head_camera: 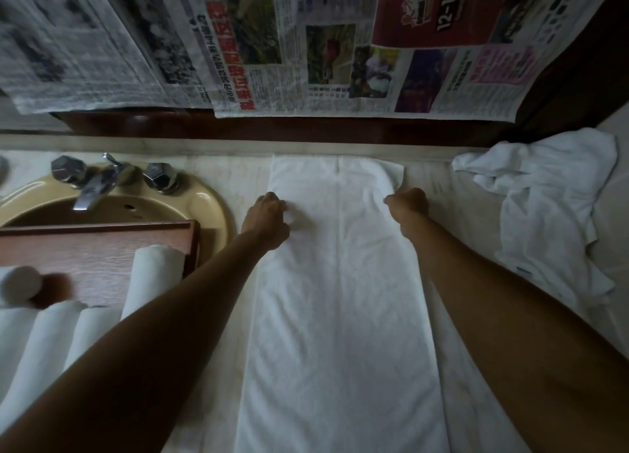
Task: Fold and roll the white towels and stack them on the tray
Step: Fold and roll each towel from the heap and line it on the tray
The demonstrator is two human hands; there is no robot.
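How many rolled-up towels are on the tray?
5 show: one at the far left, three side by side, one nearest the sink. The arm may hide more.

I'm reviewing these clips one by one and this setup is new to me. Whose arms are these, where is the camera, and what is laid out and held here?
No machine here: a person wears a wide-angle camera on the head, looking down at their own bare arms. The single picture is that head view. On the pale counter lies a long folded white towel. The left hand rests on its left edge, fingers curled; the right hand pinches its far right corner. Left of it, a wooden tray over the sink holds rolled towels. A crumpled pile of towels waits on the right. Newspaper covers the wall behind.
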